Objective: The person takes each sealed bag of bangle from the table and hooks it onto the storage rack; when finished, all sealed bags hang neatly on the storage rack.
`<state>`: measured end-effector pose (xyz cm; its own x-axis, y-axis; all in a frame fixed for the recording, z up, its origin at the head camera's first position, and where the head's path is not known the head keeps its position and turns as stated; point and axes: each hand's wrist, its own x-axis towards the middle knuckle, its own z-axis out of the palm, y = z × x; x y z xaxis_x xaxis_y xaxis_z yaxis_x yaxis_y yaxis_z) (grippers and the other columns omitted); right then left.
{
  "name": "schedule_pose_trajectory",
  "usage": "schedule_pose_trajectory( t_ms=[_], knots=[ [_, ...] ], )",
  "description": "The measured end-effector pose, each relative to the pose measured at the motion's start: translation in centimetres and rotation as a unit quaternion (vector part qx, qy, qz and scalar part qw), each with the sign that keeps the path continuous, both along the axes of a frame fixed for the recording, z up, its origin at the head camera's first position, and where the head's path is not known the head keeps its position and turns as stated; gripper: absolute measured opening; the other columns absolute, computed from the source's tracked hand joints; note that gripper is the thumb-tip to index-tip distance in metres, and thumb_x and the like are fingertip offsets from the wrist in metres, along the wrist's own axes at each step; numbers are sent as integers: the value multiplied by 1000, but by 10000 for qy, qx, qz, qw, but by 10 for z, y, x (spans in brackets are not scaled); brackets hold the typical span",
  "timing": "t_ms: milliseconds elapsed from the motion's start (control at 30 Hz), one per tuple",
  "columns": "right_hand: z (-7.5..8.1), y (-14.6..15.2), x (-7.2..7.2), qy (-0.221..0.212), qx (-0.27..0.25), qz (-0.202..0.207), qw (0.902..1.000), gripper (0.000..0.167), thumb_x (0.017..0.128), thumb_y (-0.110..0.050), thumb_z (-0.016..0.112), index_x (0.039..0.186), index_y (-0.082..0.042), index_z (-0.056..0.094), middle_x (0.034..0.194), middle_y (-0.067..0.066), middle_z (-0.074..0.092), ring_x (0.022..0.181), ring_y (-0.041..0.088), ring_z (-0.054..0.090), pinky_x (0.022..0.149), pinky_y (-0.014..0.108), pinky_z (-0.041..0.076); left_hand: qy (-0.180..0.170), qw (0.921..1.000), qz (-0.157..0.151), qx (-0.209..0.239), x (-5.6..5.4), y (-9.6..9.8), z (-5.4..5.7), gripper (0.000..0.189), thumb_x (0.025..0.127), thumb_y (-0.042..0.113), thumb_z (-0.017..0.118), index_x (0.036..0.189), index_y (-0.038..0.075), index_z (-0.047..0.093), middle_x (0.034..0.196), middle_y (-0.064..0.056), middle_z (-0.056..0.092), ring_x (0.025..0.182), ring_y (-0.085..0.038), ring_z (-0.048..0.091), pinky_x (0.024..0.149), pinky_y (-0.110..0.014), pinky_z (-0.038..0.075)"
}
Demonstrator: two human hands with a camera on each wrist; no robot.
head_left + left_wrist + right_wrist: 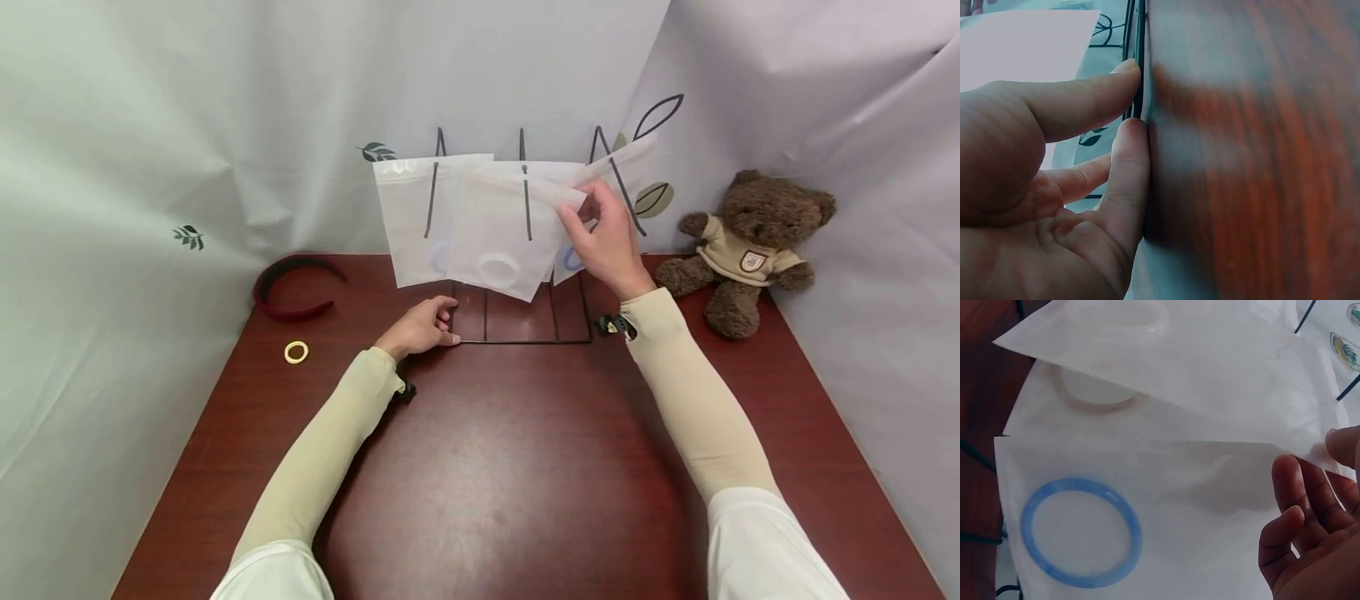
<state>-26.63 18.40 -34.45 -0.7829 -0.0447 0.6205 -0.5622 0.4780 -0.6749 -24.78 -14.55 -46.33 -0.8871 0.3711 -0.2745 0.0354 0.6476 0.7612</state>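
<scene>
A black wire rack (525, 342) with upright prongs stands on the table, translucent zip bags hanging from it. My left hand (420, 327) is at its front left base corner; in the left wrist view, thumb and fingers (1124, 94) grip the rack's wire. With my right hand (606, 246) I pinch the upper right corner of the front bag (502, 221), which holds a white ring (498, 257). A left bag (408, 225) is partly behind it. In the right wrist view, a blue ring (1134, 534) shows inside the right bag (1210, 544), below the pinched one.
A dark red headband (296, 315) and a cream ring (296, 352) lie at the table's left. A brown teddy bear (750, 242) sits at the back right, against the white curtain (862, 125). The reddish-brown tabletop (510, 467) extends toward me.
</scene>
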Motion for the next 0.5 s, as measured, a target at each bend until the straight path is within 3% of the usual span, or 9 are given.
schedule_pose_trajectory(
  t_ms=[167, 333, 500],
  knots=[
    [-6, 11, 8, -339, 222, -263, 9988, 27, 104, -26, 69, 106, -1, 59, 93, 4, 62, 83, 10, 58, 81, 28, 48, -23, 10000, -4, 1, -1, 1, 2, 76, 92, 10, 82, 158, 10, 44, 125, -13, 52, 104, -25, 55, 94, -39, 44],
    [-12, 20, 13, -73, 577, -391, 9975, 28, 104, -28, 68, 110, 0, 64, 98, 13, 69, 84, 16, 61, 82, 34, 51, -3, 10000, 35, -63, -2, 0, 0, 76, 92, 11, 82, 158, 11, 45, 126, -13, 52, 104, -24, 55, 93, -39, 44],
    [-19, 31, 21, -112, 818, -350, 9960, 22, 103, -23, 68, 107, -1, 66, 95, 13, 71, 82, 18, 62, 79, 28, 50, -2, 10000, 41, -61, -1, -1, -3, 75, 92, 11, 82, 158, 10, 45, 124, -13, 53, 103, -24, 55, 93, -40, 44]
  ],
)
